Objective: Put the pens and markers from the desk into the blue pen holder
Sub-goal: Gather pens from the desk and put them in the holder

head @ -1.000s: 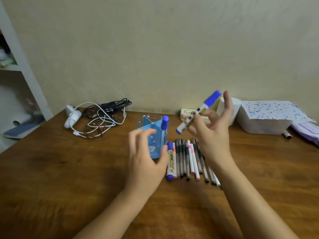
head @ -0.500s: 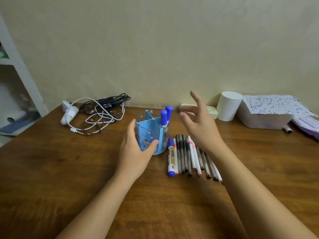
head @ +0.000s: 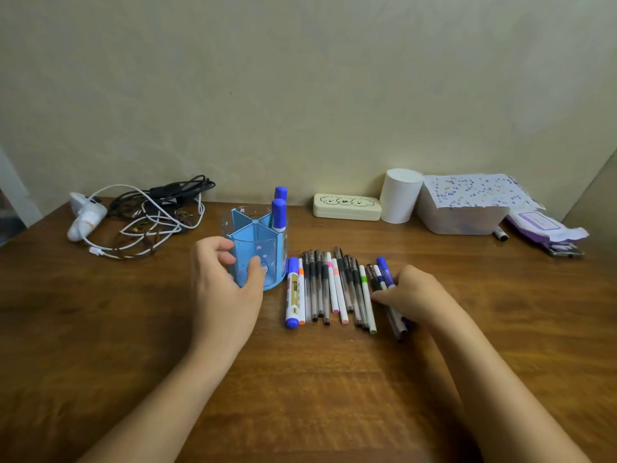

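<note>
No writing can be read: the blue-capped marker (head: 292,292) at the left end of the row of pens (head: 337,289) wears a gold label whose print is too small, the pen holder (head: 257,259) shows only a small cartoon figure, and the cream case (head: 347,206) at 1 o'clock carries three drawn puppy faces.

The blue pen holder stands upright on the table (head: 100,329), just left of the row, with two blue-capped markers (head: 278,212) standing in its right-hand compartments. The left hand (head: 223,282) cups its near side, thumb on the front wall, fingers curled round the left. Half a second ago the right hand (head: 412,294) hung spread in the air above the row; it has dropped to the row's right end, at 3 o'clock from the holder, its grip closing on a blue marker (head: 385,272) and the pens beside it, though whether it pinches them I cannot tell.

The table is dark brown wood against a plain cream wall. A tangle of cables (head: 150,215) lies at 10 o'clock, a white cylinder (head: 400,195) and a covered tub (head: 464,208) at 2 o'clock.
</note>
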